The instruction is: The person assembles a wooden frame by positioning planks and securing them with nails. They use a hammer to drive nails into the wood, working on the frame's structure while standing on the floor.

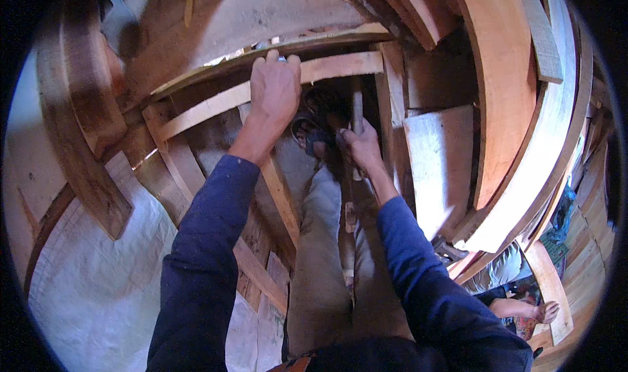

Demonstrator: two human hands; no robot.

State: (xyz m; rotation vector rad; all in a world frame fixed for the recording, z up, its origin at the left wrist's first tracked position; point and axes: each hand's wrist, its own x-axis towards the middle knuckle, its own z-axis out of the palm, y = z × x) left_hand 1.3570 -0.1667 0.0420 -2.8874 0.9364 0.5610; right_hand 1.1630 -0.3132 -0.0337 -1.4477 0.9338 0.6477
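Note:
My left hand point(275, 87) is closed over a pale wooden rail point(343, 65), its knuckles toward the gap behind the rail. A small bluish spot shows between those fingers, too small to name. Lower and to the right, my right hand point(363, 148) is wrapped round a straight grey-brown handle point(358, 110) that stands nearly upright. Whatever the handle belongs to cannot be made out in the shade. Behind the rail runs a dark curved plank point(229, 64). My feet in sandals point(304, 128) stand below, between the two hands.
Slanting wooden struts point(278, 189) and an upright post point(392, 90) frame the space round my legs. Long boards point(497, 90) lean at the right. A whitish sheet point(104, 280) covers the lower left. Another person's hand point(547, 312) shows at the lower right.

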